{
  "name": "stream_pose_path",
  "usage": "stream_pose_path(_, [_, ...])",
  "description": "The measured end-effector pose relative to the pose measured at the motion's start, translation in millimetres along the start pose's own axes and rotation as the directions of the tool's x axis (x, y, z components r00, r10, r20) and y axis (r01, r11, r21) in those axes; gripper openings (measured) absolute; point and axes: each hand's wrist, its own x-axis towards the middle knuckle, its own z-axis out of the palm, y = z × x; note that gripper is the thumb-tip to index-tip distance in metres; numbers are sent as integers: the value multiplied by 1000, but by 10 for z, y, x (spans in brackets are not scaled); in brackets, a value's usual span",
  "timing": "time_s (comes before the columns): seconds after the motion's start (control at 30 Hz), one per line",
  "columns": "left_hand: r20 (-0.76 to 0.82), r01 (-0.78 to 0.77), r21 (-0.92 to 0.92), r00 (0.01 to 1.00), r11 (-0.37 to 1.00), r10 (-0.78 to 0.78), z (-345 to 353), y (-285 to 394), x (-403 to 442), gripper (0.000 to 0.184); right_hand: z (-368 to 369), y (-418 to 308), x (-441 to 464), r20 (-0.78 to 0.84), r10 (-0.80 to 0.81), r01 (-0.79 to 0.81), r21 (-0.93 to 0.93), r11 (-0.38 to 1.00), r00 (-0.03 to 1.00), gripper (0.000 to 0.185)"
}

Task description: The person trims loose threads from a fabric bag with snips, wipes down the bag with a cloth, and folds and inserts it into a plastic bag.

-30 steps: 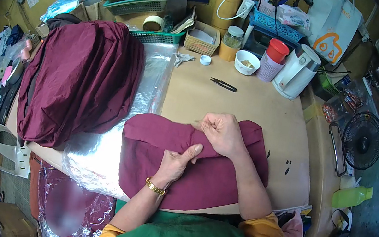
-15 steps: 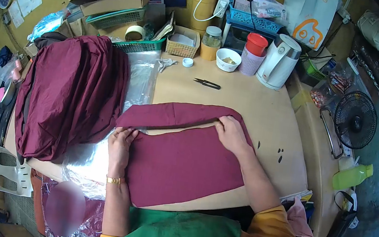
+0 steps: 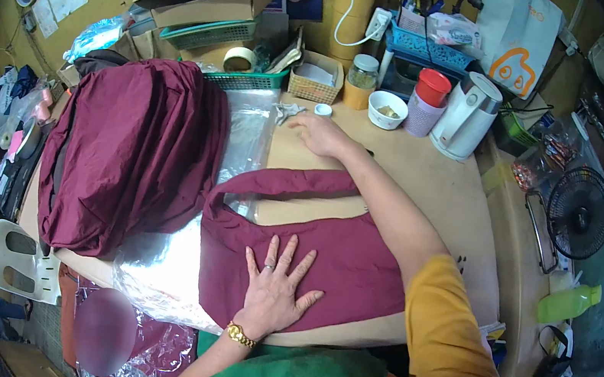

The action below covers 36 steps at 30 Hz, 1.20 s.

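A maroon cloth bag (image 3: 352, 273) with a wide looped strap (image 3: 295, 180) lies flat at the front of the table. My left hand (image 3: 276, 293) rests on it, palm down with fingers spread. Beyond the strap, my right hand (image 3: 325, 136) is stretched out low over the table, fingers extended and nothing visible in them. Its fingertips are close to a small crumpled whitish cloth (image 3: 287, 112) and a little white round container (image 3: 323, 110). My right forearm covers most of the thread snips; only a dark tip (image 3: 369, 152) shows.
A tall pile of maroon cloth (image 3: 129, 156) stands on the left, beside clear plastic bags (image 3: 248, 135). Along the back are a basket (image 3: 316, 76), a jar (image 3: 361, 81), a white bowl (image 3: 385, 111) and a kettle (image 3: 468, 115). A fan (image 3: 580, 212) is at right.
My left hand has gone from the strap's left end to flat on the bag. My right hand has let go of the strap and moved away from me and left. The strap has sagged.
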Motion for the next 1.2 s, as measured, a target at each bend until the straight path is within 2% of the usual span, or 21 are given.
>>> stream_pose_path(0.07, [4, 3, -10, 1000, 1000, -3, -28, -2, 25, 82, 368, 374, 464, -136, -82, 76, -51, 996, 987, 28])
stream_pose_path(0.1, [20, 5, -22, 1000, 1000, -4, -35, -11, 27, 85, 457, 443, 594, -136, -81, 77, -38, 996, 987, 28])
stream_pose_path(0.17, [28, 1, -36, 1000, 999, 0, -36, -40, 58, 87, 647, 489, 677, -102, 53, -79, -265, 961, 993, 27])
stream_pose_path(0.2, [19, -12, -50, 1000, 999, 13, -32, -52, 56, 89, 772, 489, 704, -242, 69, -151, -340, 928, 968, 24])
stream_pose_path(0.3, [31, -10, -72, 999, 997, 13, -52, -65, 69, 89, 613, 388, 699, -254, 14, -104, -347, 932, 967, 24])
stream_pose_path(0.37, [44, -20, -66, 999, 998, 22, -51, -76, 68, 89, 507, 421, 691, -267, 31, -113, -301, 947, 963, 25])
stream_pose_path(0.43, [56, -18, -60, 998, 998, 21, -57, -78, 71, 90, 373, 438, 678, -149, 183, -229, -414, 881, 972, 22])
stream_pose_path(0.47, [52, -27, -59, 998, 998, 30, -58, -77, 77, 90, 293, 443, 657, -157, 184, -234, -418, 878, 970, 22])
stream_pose_path(0.53, [42, -21, -73, 999, 997, 24, -61, -81, 74, 89, 146, 456, 605, -109, 296, -315, -302, 900, 949, 15])
stream_pose_path(0.57, [36, -25, -69, 999, 997, 28, -72, -88, 86, 89, 1, 465, 596, -116, 292, -314, -303, 900, 949, 15])
stream_pose_path(0.63, [64, -14, -74, 998, 997, 19, -87, -77, 87, 88, -245, 570, 539, -270, 398, -425, -50, 904, 877, 20])
stream_pose_path(0.77, [83, -14, -88, 996, 996, 21, -101, -81, 104, 89, -235, 900, 533, -307, 393, -425, -42, 904, 867, 15])
stream_pose_path(0.83, [93, -14, -84, 995, 996, 21, -127, -76, 128, 89, -71, 1026, 634, -177, 320, -363, -341, 867, 931, 15])
stream_pose_path(0.87, [109, -7, -83, 994, 997, 16, -124, -80, 121, 89, 9, 957, 630, -230, 234, -316, -445, 838, 945, 15])
stream_pose_path(0.9, [127, 2, -88, 992, 996, 10, -113, -90, 131, 89, 60, 905, 654, -216, 247, -320, -437, 841, 945, 15])
stream_pose_path(0.97, [120, 7, -116, 993, 993, 7, -109, -82, 137, 89, 207, 952, 620, -367, 86, -255, -443, 860, 926, 18])
stream_pose_path(1.1, [100, -2, -90, 995, 996, 11, -103, -72, 132, 92, 256, 1093, 634, -375, 46, -250, -517, 819, 926, 21])
stream_pose_path(1.2, [78, -13, -84, 997, 996, 20, -59, -80, 97, 93, 3, 833, 582, -377, 58, -256, -501, 827, 924, 19])
